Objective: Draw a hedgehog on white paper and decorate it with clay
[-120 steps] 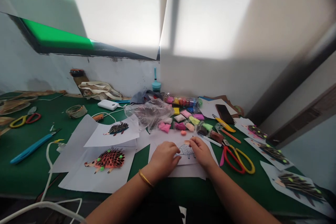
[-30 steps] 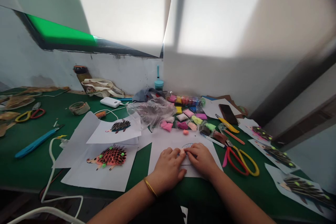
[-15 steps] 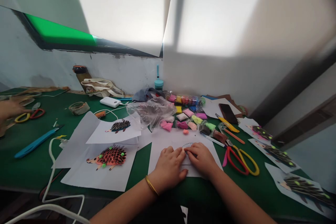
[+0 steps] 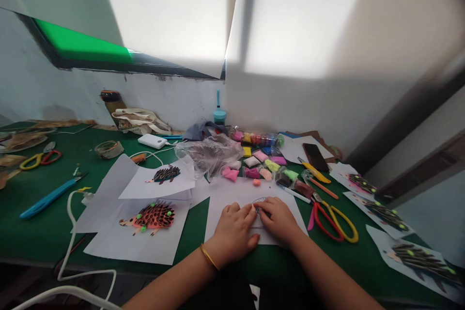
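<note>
A white sheet lies on the green table in front of me, with a drawn outline partly hidden under my fingers. My left hand rests on the sheet, its fingertips meeting those of my right hand over the drawing. The fingers of both hands are bent close together; whatever they pinch is too small and covered to make out. A small lump of orange-pink clay sits near the sheet's top edge. Beyond it are several small packs of coloured clay.
Red and yellow scissors, a white pen and a yellow cutter lie to the right. Hedgehog pictures are at both sides. A blue tool and white cable are at left.
The other person's hand at the far left has gone out of view. My own hands have barely moved.
</note>
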